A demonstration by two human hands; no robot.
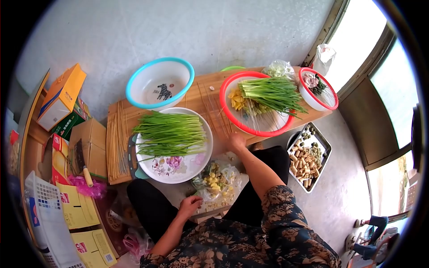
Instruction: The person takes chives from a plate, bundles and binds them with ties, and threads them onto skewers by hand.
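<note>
My right hand (236,142) is at the table's near edge, its fingers closed at the near ends of thin bamboo skewers (213,105) lying on the wood. My left hand (191,205) hovers by my left knee with curled fingers; whatever they may hold is too small to make out. Just beyond it, a clear plastic bag (217,181) of yellowish pieces sits on a low surface between my knees. A white flowered tray (167,172) bears a pile of green chives (172,133). To the right, a red-rimmed basin (268,132) holds more chives (270,94) and yellow pieces (237,99).
More bamboo skewers (117,143) lie at the table's left end. Behind stands a blue-rimmed basin (138,96); a smaller red-rimmed bowl (319,105) is far right. On the floor is a metal tray (330,149) of skewered rolls. Boxes (91,147) and a knife (85,167) are left.
</note>
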